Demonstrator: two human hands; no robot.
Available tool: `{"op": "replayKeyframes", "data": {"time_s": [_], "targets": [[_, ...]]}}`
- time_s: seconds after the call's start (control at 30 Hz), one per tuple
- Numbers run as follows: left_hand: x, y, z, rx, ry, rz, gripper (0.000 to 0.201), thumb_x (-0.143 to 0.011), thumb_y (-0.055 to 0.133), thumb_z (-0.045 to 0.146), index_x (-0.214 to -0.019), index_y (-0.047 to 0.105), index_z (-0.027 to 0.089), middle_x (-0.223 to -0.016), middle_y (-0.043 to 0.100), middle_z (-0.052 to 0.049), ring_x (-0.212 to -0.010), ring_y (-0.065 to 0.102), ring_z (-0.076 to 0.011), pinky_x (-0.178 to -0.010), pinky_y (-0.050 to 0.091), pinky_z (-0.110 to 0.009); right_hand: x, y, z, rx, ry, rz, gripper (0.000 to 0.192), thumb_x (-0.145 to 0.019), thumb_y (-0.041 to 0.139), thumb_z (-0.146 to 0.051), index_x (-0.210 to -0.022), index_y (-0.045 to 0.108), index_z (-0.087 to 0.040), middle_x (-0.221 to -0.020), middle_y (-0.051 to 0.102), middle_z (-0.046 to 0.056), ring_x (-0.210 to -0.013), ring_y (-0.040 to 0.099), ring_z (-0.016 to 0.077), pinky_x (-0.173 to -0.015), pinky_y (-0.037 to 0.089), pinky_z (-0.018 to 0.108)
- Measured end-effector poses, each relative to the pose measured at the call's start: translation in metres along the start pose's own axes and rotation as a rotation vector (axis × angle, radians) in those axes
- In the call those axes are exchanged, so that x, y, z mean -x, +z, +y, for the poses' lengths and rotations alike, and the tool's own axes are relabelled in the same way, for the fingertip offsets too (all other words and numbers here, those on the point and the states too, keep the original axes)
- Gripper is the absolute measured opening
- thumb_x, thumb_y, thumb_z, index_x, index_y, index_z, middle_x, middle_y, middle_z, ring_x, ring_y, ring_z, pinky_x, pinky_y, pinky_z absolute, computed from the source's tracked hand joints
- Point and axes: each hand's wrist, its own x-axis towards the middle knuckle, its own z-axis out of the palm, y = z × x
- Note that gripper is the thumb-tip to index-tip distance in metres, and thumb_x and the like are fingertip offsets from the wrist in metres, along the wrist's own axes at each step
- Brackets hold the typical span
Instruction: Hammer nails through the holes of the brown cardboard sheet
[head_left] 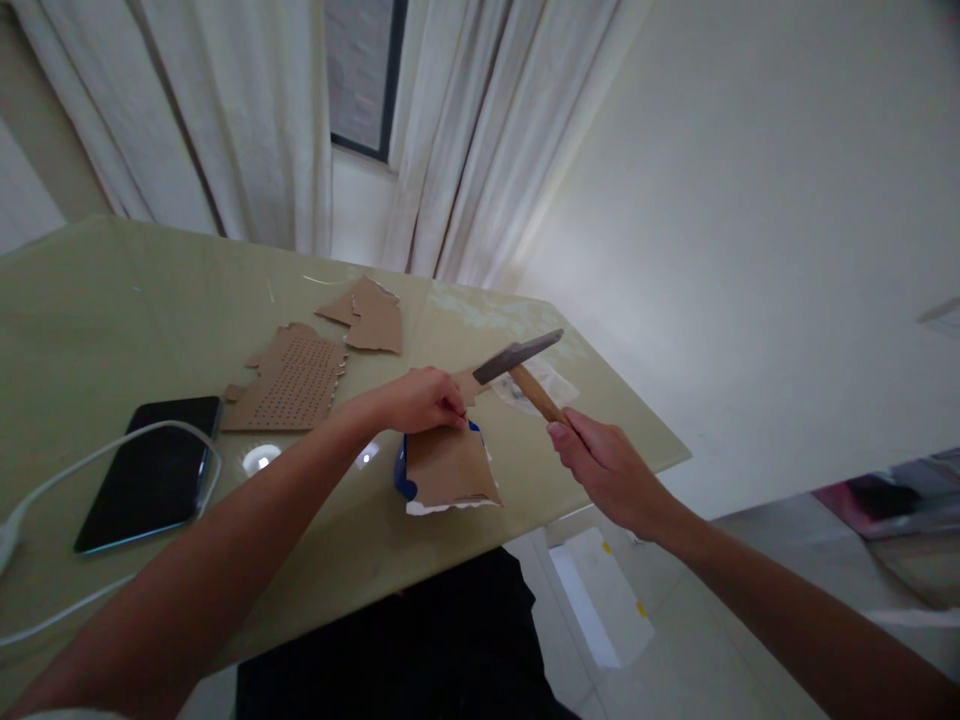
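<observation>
My right hand [600, 458] grips the wooden handle of a hammer [536, 390], its long grey metal head raised above the table. My left hand [427, 400] is closed in a pinch at the far edge of a torn piece of brown cardboard [450, 468]. Whatever sits between those fingertips is too small to make out. Under the cardboard, a blue object [403, 470] shows at the left side and far corner; most of it is hidden. Beyond my left hand lies another cardboard scrap [469, 385], partly covered by the hammer head.
Cardboard punched with rows of holes [292, 385] lies left on the pale green table [345, 560], with torn pieces [375, 320] behind it. A black tablet [157, 470] and white cable [97, 455] are at far left. Clear plastic [559, 385] lies right. A wall borders the right.
</observation>
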Motion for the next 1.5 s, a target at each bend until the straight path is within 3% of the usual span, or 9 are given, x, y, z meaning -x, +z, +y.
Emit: {"op": "replayKeyframes", "data": {"time_s": [0.17, 0.4, 0.53, 0.63, 0.83, 1.03, 1.2, 1.37, 1.5], "targets": [[0.001, -0.004, 0.000, 0.031, -0.006, -0.068, 0.021, -0.093, 0.075, 0.028, -0.075, 0.083, 0.022, -0.078, 0.078, -0.002, -0.071, 0.063, -0.0151, -0.071, 0.039, -0.027, 0.000, 0.014, 0.006, 0.046, 0.004, -0.115, 0.048, -0.111, 0.041, -0.062, -0.078, 0.046, -0.027, -0.064, 0.051, -0.002, -0.061, 0.051, 0.0180, -0.062, 0.033, 0.032], [0.000, -0.002, -0.004, 0.048, -0.019, -0.079, 0.017, -0.096, 0.072, 0.028, -0.092, 0.089, 0.024, -0.089, 0.083, -0.004, -0.081, 0.070, -0.0181, -0.077, 0.045, -0.026, 0.006, 0.009, 0.007, -0.094, 0.053, -0.003, 0.053, -0.111, 0.044, -0.070, -0.082, 0.052, -0.026, -0.069, 0.057, -0.001, -0.064, 0.053, 0.0172, -0.058, 0.038, 0.029], [0.000, -0.010, -0.007, -0.007, -0.045, 0.029, 0.019, -0.099, 0.069, 0.027, -0.091, 0.085, 0.019, -0.104, 0.081, -0.011, -0.097, 0.073, -0.0228, -0.090, 0.050, -0.030, 0.005, 0.028, 0.018, -0.263, 0.125, 0.040, 0.058, -0.107, 0.048, -0.078, -0.081, 0.050, -0.026, -0.070, 0.055, -0.001, -0.060, 0.048, 0.0146, -0.052, 0.037, 0.027], [0.001, -0.017, -0.014, -0.049, -0.164, 0.149, 0.022, -0.100, 0.067, 0.030, -0.086, 0.080, 0.017, -0.104, 0.078, -0.013, -0.105, 0.071, -0.0256, -0.095, 0.050, -0.033, -0.004, 0.052, 0.031, -0.493, 0.201, 0.066, 0.060, -0.101, 0.055, -0.082, -0.082, 0.048, -0.026, -0.066, 0.045, -0.006, -0.052, 0.038, 0.0114, -0.046, 0.030, 0.025], [0.004, -0.011, -0.039, -0.038, -0.365, 0.178, 0.021, -0.096, 0.067, 0.032, -0.083, 0.076, 0.018, -0.074, 0.071, -0.005, -0.074, 0.064, -0.0207, -0.071, 0.042, -0.031, -0.034, 0.083, 0.042, -0.675, 0.240, 0.188, 0.064, -0.093, 0.061, -0.088, -0.083, 0.048, -0.027, -0.062, 0.041, -0.009, -0.045, 0.033, 0.0090, -0.038, 0.025, 0.023], [0.009, -0.014, -0.050, 0.098, -0.426, 0.214, 0.038, -0.096, 0.064, 0.051, -0.089, 0.080, 0.017, -0.082, 0.077, -0.005, -0.077, 0.066, -0.0212, -0.071, 0.046, -0.031, -0.073, 0.093, 0.042, -0.822, 0.142, 0.378, 0.063, -0.094, 0.064, -0.087, -0.084, 0.047, -0.027, -0.062, 0.040, -0.010, -0.045, 0.032, 0.0076, -0.036, 0.026, 0.021], [0.020, -0.029, -0.053, 0.299, -0.480, 0.347, 0.047, -0.084, 0.073, 0.064, -0.089, 0.085, 0.019, -0.084, 0.079, -0.005, -0.081, 0.066, -0.0229, -0.076, 0.050, -0.033, -0.128, 0.108, 0.043, -0.928, -0.039, 0.573, 0.063, -0.096, 0.063, -0.086, -0.081, 0.046, -0.027, -0.059, 0.040, -0.011, -0.043, 0.034, 0.0075, -0.037, 0.029, 0.020], [0.024, -0.030, -0.052, 0.393, -0.541, 0.394, 0.047, -0.079, 0.080, 0.067, -0.086, 0.087, 0.020, -0.087, 0.082, -0.007, -0.085, 0.069, -0.0243, -0.082, 0.054, -0.035, -0.174, 0.121, 0.045, -1.016, -0.135, 0.594, 0.058, -0.099, 0.064, -0.080, -0.081, 0.048, -0.027, -0.059, 0.042, -0.011, -0.043, 0.035, 0.0070, -0.038, 0.031, 0.019], [0.025, -0.024, -0.047, 0.554, -0.595, 0.391, 0.046, -0.077, 0.086, 0.066, -0.089, 0.089, 0.021, -0.097, 0.086, -0.009, -0.092, 0.074, -0.0250, -0.089, 0.058, -0.037, -0.177, 0.130, 0.052, -1.085, -0.110, 0.548, 0.057, -0.098, 0.067, -0.078, -0.080, 0.049, -0.027, -0.057, 0.041, -0.011, -0.041, 0.034, 0.0070, -0.035, 0.029, 0.018]]}}
